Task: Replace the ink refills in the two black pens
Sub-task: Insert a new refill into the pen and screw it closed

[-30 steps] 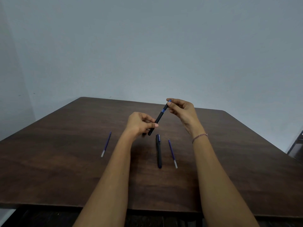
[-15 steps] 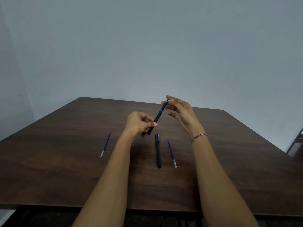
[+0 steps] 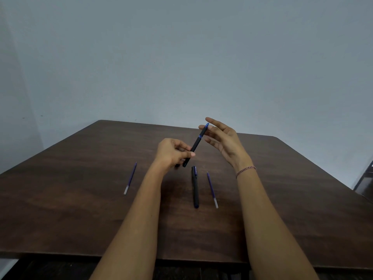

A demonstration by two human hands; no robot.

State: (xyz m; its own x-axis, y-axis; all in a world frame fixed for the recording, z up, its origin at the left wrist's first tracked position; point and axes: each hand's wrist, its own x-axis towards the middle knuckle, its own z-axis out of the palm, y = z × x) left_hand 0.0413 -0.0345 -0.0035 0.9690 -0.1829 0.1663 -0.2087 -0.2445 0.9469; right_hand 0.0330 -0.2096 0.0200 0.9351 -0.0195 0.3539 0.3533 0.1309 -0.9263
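My left hand (image 3: pixel 172 152) grips the lower end of a black pen (image 3: pixel 196 145) that tilts up to the right, its blue tip at the top. Beside that tip my right hand (image 3: pixel 224 140) has its fingers spread; one fingertip seems to touch the tip, though contact is unclear. A second black pen (image 3: pixel 195 186), capped, lies on the brown table (image 3: pixel 80 199) below my hands. One blue refill (image 3: pixel 212 189) lies just right of it. Another blue refill (image 3: pixel 130 178) lies further left.
The table's front edge runs along the bottom of the view, with dark space under it. A grey wall stands behind the table. A dark piece of furniture (image 3: pixel 365 178) shows at the right edge.
My right hand has let go of the pen's blue tip and spread its fingers. My left hand keeps the pen in about the same spot.
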